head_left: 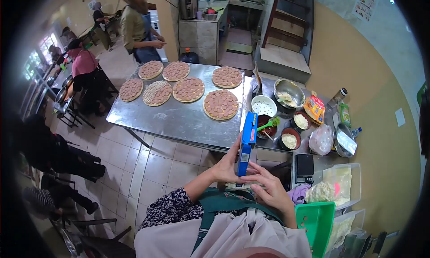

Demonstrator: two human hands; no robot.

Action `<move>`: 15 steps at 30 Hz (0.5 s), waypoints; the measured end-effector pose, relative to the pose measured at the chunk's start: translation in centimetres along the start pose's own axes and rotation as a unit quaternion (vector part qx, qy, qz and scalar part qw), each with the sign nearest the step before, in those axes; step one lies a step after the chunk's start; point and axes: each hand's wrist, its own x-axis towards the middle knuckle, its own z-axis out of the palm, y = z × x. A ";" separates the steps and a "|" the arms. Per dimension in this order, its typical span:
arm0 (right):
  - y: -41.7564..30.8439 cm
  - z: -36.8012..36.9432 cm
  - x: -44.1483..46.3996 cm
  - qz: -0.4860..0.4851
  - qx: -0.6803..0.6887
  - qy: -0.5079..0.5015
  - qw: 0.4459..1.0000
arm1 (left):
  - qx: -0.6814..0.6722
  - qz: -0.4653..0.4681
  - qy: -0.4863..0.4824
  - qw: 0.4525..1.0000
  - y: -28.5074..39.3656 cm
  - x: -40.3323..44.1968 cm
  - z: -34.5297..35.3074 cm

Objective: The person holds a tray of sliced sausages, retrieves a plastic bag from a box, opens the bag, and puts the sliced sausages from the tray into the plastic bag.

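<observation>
A narrow blue cardboard box [246, 146] is upright in front of me, with its printed side and barcode showing. My left hand [227, 166] grips it from the left, fingers partly hidden behind it. At the box's lower end is my right hand [268, 186], its fingers spread and the fingertips close to or touching the bottom edge. Beyond the box, a metal table [179, 123] bears several round pizzas topped with sliced sausage. One pizza [157, 93] has pale drizzled lines across it. A dark bowl of red sauce with a green brush [268, 124] is just behind the box.
To the right are a white strainer [264, 105], a steel bowl [289, 94], bowls of grated white topping [289, 140], a plastic bag [321, 140] and a black scale [304, 168]. A green tray [316, 226] is near my right arm. A person [141, 29] stands behind the table.
</observation>
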 end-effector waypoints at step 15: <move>-0.9 -2.8 1.0 -0.025 -0.017 0.092 0.995 | 0.170 0.134 0.112 0.970 1.1 -2.1 -1.4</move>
